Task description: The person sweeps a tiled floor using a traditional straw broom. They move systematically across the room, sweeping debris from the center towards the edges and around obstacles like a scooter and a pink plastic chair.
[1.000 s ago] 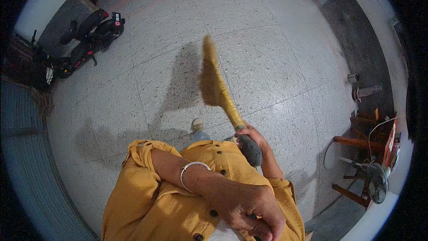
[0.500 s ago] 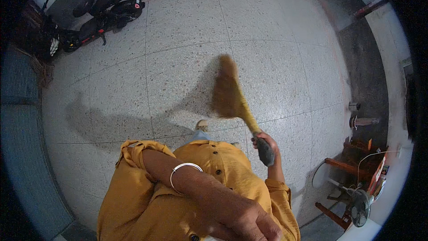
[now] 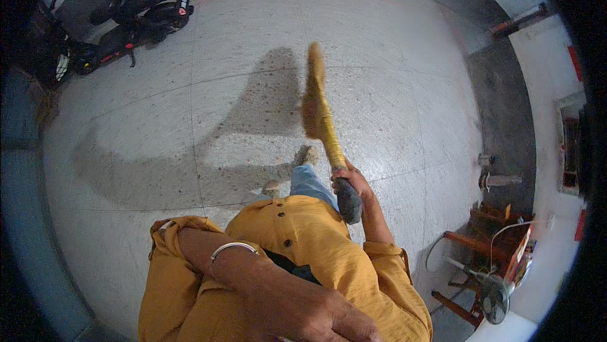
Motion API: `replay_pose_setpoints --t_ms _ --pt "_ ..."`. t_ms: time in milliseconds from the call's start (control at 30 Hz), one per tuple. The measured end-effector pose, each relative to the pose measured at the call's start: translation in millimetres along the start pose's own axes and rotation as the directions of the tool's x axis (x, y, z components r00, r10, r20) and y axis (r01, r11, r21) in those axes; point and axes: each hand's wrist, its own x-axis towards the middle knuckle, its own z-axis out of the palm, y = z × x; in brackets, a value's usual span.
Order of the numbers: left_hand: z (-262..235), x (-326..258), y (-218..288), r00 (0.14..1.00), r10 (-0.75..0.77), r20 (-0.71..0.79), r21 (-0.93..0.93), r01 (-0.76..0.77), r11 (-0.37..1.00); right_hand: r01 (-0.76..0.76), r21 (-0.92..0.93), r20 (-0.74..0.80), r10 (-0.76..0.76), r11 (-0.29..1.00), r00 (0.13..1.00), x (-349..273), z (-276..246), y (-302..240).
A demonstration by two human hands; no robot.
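My right hand [image 3: 355, 180] is closed round the handle of a short broom [image 3: 329, 130], where yellow binding meets the dark grip end. Its brown bristles, slightly blurred, point away from me and are seen nearly edge-on over the speckled floor, with a shadow to their left. Whether they touch the floor I cannot tell. My left hand [image 3: 310, 313] is raised close to the camera at the lower edge, its arm bent across my mustard shirt [image 3: 303, 222] and a bangle [image 3: 234, 247] on the forearm. Its fingers bend down and are mostly hidden.
A black two-wheeler [image 3: 123, 38] stands at the far left. Along the left runs a blue-grey panel [image 3: 22, 215]. At the right are a wooden stool-like frame [image 3: 474, 250], a small fan [image 3: 494, 298] and a metal object [image 3: 499, 180] by the wall. My shoes [image 3: 308, 155] are below the broom.
The broom has swung further from me and turned more edge-on, its shadow now larger and apart from it. One foot has stepped forward. My left arm stays bent across my front.
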Motion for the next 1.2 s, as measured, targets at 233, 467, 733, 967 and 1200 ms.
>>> replay_pose_setpoints --t_ms 233,467,733,967,1200 --pt "-54.4 41.6 -15.9 0.999 -0.033 -0.007 0.083 0.034 0.996 -0.192 -0.048 0.308 0.198 0.980 0.931 106.5 17.1 -26.0" --pt "-118.3 97.7 -35.8 0.999 -0.040 0.013 0.106 0.039 0.994 -0.138 0.012 0.244 0.131 0.990 0.961 107.4 -65.7 -99.8" --pt "-181.8 146.8 -63.3 0.997 -0.046 0.055 0.093 0.041 0.995 0.061 0.072 -0.184 -0.047 0.995 0.982 124.3 -191.1 -144.5" --pt "-228.4 172.5 -69.4 0.997 -0.058 0.055 0.029 0.057 0.998 0.114 0.067 -0.081 -0.108 0.991 0.991 136.9 -159.7 -190.2" --pt "-286.7 189.6 -51.1 0.998 -0.055 0.038 -0.007 0.056 0.998 -0.071 0.046 0.238 0.058 0.996 0.969 226.4 -65.5 -224.3"
